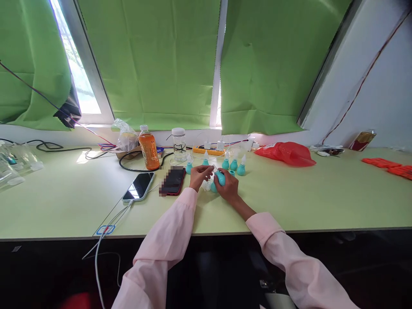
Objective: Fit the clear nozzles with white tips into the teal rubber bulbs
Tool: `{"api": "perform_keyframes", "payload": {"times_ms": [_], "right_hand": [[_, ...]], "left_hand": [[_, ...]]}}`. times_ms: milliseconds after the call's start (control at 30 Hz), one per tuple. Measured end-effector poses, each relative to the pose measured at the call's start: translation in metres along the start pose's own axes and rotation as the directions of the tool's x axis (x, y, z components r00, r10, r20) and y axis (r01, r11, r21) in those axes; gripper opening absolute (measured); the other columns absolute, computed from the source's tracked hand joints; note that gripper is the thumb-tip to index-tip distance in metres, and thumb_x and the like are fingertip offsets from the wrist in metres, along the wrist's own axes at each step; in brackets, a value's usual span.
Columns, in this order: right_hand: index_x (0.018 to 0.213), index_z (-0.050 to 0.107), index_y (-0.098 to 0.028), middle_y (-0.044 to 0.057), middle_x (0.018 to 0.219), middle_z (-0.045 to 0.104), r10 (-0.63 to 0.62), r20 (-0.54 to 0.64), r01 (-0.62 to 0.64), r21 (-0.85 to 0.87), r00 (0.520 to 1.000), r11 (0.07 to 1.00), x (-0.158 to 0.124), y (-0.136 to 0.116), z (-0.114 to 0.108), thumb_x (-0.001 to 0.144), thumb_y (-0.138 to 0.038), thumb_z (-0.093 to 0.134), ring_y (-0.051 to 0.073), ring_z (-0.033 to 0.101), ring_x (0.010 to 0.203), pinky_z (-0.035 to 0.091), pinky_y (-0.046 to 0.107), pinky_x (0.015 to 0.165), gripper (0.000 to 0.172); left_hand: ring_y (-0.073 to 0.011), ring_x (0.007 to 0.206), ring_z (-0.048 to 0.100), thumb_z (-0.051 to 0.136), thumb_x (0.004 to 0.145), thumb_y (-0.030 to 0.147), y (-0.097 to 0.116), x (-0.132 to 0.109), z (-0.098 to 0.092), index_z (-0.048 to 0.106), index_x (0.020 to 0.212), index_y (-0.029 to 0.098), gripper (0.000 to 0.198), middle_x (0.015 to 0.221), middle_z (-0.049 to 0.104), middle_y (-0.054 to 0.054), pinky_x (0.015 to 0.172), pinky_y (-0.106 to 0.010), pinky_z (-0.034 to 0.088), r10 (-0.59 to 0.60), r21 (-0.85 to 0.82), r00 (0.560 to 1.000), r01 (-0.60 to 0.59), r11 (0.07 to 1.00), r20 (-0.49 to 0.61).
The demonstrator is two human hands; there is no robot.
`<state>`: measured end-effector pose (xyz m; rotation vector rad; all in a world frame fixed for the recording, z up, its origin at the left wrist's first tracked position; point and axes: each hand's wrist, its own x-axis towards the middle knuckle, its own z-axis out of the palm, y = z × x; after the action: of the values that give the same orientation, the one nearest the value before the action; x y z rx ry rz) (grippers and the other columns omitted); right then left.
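Observation:
My right hand [229, 185] is wrapped around a teal rubber bulb [220, 177] just above the pale green table [289, 197]. My left hand [199, 175] pinches the bulb's clear tip [213, 168] from the left. Several more teal bulbs with clear tips [234, 164] stand upright in a loose row just behind my hands. A few clear tips [207, 185] lie on the table under my hands.
Two phones [139, 186] [173, 181] lie left of my hands, one on a white cable. Behind them stand an orange drink bottle [149, 148], a glass jar [179, 143] and a yellow power strip [208, 150]. A red plastic bag [286, 153] lies at the right.

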<state>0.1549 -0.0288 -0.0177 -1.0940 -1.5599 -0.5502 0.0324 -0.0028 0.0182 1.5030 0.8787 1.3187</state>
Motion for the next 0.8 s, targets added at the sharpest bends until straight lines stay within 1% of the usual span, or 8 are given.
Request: {"api": "perform_keyframes", "payload": {"times_ms": [100, 200, 300, 433, 567, 667, 800], "right_hand": [[0.096, 0.051, -0.015, 0.008, 0.083, 0.064, 0.022, 0.003, -0.022, -0.011, 1.000, 1.000, 0.0006, 0.0005, 0.0001, 0.079, -0.030, 0.045, 0.018, 0.060, 0.071, 0.044, 0.027, 0.060, 0.024], [0.097, 0.050, -0.015, 0.008, 0.085, 0.063, 0.031, 0.009, -0.031, -0.015, 0.999, 0.999, 0.0005, 0.0014, 0.0000, 0.080, -0.031, 0.043, 0.018, 0.060, 0.073, 0.044, 0.027, 0.061, 0.025], [0.099, 0.049, -0.015, 0.008, 0.088, 0.063, 0.040, 0.004, -0.040, -0.024, 0.999, 0.999, 0.0001, 0.0026, 0.0007, 0.081, -0.031, 0.042, 0.018, 0.059, 0.076, 0.044, 0.027, 0.062, 0.025], [0.099, 0.049, -0.015, 0.008, 0.087, 0.063, 0.043, -0.006, -0.044, -0.056, 0.999, 0.997, -0.0012, 0.0044, 0.0030, 0.080, -0.031, 0.043, 0.019, 0.059, 0.074, 0.042, 0.028, 0.061, 0.025], [0.096, 0.052, -0.014, 0.008, 0.081, 0.063, 0.023, -0.010, -0.024, -0.100, 1.000, 0.995, -0.0023, 0.0067, 0.0048, 0.079, -0.032, 0.045, 0.020, 0.058, 0.070, 0.040, 0.030, 0.060, 0.025], [0.094, 0.053, -0.015, 0.008, 0.081, 0.064, -0.011, 0.010, 0.012, -0.108, 1.000, 0.994, -0.0026, 0.0088, 0.0056, 0.079, -0.031, 0.044, 0.020, 0.058, 0.071, 0.038, 0.031, 0.062, 0.023], [0.093, 0.053, -0.015, 0.008, 0.080, 0.064, -0.033, 0.026, 0.035, -0.098, 0.999, 0.995, -0.0027, 0.0100, 0.0068, 0.080, -0.030, 0.044, 0.020, 0.058, 0.073, 0.037, 0.031, 0.063, 0.022]], "left_hand": [[-0.0090, 0.053, 0.052, 0.064, 0.059, 0.040, 0.0000, -0.0024, 0.0003, 0.064, 0.069, 0.009, 0.032, 0.061, 0.060, -0.005, 0.052, -0.023, 0.045, -0.017, -0.124, 0.999, 0.022, 0.992, 0.040], [-0.0105, 0.057, 0.054, 0.066, 0.056, 0.040, -0.0023, -0.0011, -0.0006, 0.065, 0.064, 0.009, 0.033, 0.062, 0.061, -0.006, 0.056, -0.025, 0.047, -0.033, -0.207, 0.997, 0.047, 0.977, 0.071], [-0.0110, 0.059, 0.055, 0.069, 0.054, 0.038, -0.0040, 0.0008, -0.0008, 0.066, 0.065, 0.009, 0.032, 0.063, 0.063, -0.007, 0.061, -0.027, 0.048, -0.039, -0.255, 0.996, 0.057, 0.965, 0.074], [-0.0102, 0.057, 0.054, 0.071, 0.052, 0.035, -0.0037, 0.0000, 0.0006, 0.066, 0.068, 0.008, 0.031, 0.061, 0.063, -0.005, 0.064, -0.029, 0.049, -0.043, -0.274, 0.998, 0.056, 0.960, 0.053], [-0.0085, 0.050, 0.052, 0.071, 0.052, 0.033, -0.0024, -0.0024, 0.0013, 0.066, 0.062, 0.007, 0.028, 0.058, 0.063, -0.006, 0.057, -0.027, 0.048, -0.065, -0.245, 0.998, 0.067, 0.967, 0.016], [-0.0079, 0.046, 0.050, 0.070, 0.052, 0.030, -0.0019, -0.0028, 0.0006, 0.065, 0.058, 0.007, 0.025, 0.055, 0.062, -0.006, 0.049, -0.025, 0.046, -0.082, -0.216, 0.997, 0.078, 0.973, -0.007], [-0.0072, 0.042, 0.048, 0.069, 0.052, 0.026, -0.0017, -0.0018, -0.0006, 0.062, 0.056, 0.007, 0.020, 0.051, 0.060, -0.004, 0.045, -0.022, 0.043, -0.095, -0.193, 0.995, 0.088, 0.977, -0.024]]}}
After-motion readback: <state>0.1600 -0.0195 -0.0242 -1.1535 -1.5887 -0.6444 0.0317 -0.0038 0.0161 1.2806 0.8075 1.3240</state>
